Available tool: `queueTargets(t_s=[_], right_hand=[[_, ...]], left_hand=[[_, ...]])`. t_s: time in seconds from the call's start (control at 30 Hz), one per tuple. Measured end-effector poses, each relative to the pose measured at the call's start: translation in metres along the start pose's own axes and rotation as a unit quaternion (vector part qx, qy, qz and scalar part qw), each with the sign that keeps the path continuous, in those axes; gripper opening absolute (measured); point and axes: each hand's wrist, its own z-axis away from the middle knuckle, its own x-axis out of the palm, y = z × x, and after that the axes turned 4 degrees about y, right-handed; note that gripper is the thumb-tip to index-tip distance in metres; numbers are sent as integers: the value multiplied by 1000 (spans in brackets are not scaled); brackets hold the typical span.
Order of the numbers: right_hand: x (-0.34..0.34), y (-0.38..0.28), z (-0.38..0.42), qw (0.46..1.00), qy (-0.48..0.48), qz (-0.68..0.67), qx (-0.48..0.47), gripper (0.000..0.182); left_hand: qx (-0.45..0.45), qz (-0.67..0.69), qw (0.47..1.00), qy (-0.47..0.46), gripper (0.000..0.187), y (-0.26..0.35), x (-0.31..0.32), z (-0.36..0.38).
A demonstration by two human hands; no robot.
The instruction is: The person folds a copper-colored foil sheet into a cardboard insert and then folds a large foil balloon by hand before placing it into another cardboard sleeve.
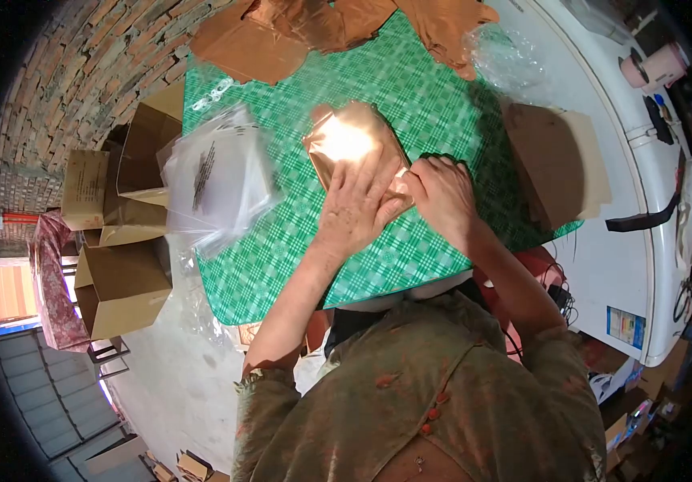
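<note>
A flat, brown folded piece in a shiny clear plastic bag lies on the green checked tablecloth, with strong glare at its far end. My left hand rests flat on the near part of this bag, fingers stretched forward. At the bag's right edge, my right hand is closed, its thumb and curled fingers pinching the edge by a small whitish bit. Left of my hands lies a stack of clear plastic bags with dark print.
Brown leather-like sheets lie across the table's far edge, beside crumpled clear plastic. Brown cardboard sheets sit at the right edge, against a white appliance. Open cardboard boxes stand left of the table.
</note>
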Motion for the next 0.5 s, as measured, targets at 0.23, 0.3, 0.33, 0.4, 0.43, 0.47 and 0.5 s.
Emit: queueTargets(t_s=[0.23, 0.3, 0.33, 0.4, 0.43, 0.47, 0.5], right_hand=[[-4, 0, -31, 995, -65, -46, 66, 33], [-3, 4, -42, 991, -89, -56, 80, 31], [-4, 5, -48, 988, -107, -63, 90, 30], [-3, 8, -59, 984, -131, -70, 100, 29], [-2, 9, -63, 983, -137, -69, 99, 29], [0, 11, -68, 982, -145, -70, 98, 29], [1, 13, -73, 980, -158, -67, 100, 28]], left_hand=[[8, -4, 1000, 29, 70, 0, 2, -1], [8, -2, 1000, 28, 71, 1, 1, -1], [6, 0, 1000, 24, 71, 0, 2, -1], [4, 6, 1000, 17, 72, -1, 2, -1], [4, 11, 1000, 13, 72, -1, 2, -1], [4, 16, 1000, 9, 73, -1, 2, 0], [3, 18, 1000, 9, 73, 0, 1, 0]])
